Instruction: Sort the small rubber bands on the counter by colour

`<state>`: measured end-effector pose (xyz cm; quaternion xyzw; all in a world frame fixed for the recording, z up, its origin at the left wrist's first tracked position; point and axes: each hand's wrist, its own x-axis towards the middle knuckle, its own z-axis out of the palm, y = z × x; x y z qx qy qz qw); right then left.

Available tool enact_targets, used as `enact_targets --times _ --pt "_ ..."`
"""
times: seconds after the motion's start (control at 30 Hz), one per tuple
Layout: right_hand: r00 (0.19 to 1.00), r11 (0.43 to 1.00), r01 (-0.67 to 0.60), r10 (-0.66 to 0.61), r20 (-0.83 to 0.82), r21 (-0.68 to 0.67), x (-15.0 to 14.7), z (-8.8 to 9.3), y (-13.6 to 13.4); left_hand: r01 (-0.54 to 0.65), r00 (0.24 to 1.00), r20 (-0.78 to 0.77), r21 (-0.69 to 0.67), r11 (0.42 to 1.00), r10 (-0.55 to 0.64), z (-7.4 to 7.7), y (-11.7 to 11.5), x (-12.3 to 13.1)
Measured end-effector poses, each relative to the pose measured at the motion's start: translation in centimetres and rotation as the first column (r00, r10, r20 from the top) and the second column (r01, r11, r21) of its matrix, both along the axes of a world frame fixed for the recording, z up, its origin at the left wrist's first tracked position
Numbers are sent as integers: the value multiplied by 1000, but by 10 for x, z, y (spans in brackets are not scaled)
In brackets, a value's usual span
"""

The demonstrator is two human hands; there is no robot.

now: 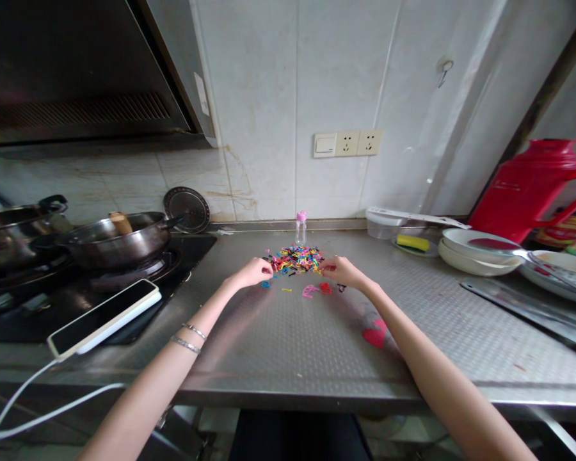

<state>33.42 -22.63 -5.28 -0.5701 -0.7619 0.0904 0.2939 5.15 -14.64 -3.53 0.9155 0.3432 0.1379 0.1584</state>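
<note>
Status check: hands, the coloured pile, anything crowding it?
Left hand and right hand at pile of small coloured pieces, grip unclear. Small bottle behind; stray pieces in front.

A pile of small pieces (pixel 296 259) lies on the counter (pixel 288 346), bottle (pixel 301 228) behind, pan (pixel 118 240) left.

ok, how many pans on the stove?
2: one pan on the near burner with a wooden handle inside, another pan at the left edge, partly cut off. More may sit out of view.

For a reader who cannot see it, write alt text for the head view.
Two hands, left hand and right hand, reach into a pile of small coloured pieces on a steel counter, beside a pan and a phone.
</note>
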Motion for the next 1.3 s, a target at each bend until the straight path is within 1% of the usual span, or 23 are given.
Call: enact_targets --times 0.13,0.23,0.33,0.4,0.5,0.6,0.73,0.83,0.9,0.97,1.17,1.3 --pt "1000 1000 -21 21 5 -4 -1 -5 3 23 999 26 -155 988 -19 0 5 -21" --pt "1000 1000 -8 8 7 -3 -1 -11 6 41 999 17 -196 980 -38 -3 4 -26" --pt "1000 1000 6 -7 6 15 -2 -15 9 17 999 42 -176 984 -9 -6 5 -27" --pt "1000 999 -8 8 7 36 -5 -16 9 -15 997 69 -147 989 26 -8 7 -28" --pt "998 996 -48 45 41 80 -16 -12 9 -44 993 100 -121 992 57 -9 9 -29" --pt "988 989 -100 87 124 104 -33 -5 11 -63 986 144 -110 992 78 -11 9 -28" --pt "971 989 -118 95 218 90 -56 2 23 -64 980 181 -114 991 84 -17 8 -25" --pt "947 990 -140 124 295 31 -66 5 36 -63 979 188 -105 992 82 -20 8 -24" --pt "929 988 -155 154 337 -25 -68 5 43 -71 977 196 -95 993 88 -21 8 -25" --pt "922 987 -155 161 352 -45 -67 3 46 -76 974 206 -92 993 94 -20 8 -25" --pt "955 996 -89 86 284 -3 -60 -8 41 -83 959 261 -130 988 114 -19 5 -22" --pt "956 996 -84 83 280 -9 -60 -12 38 -91 951 279 -158 983 133 -21 4 -20"
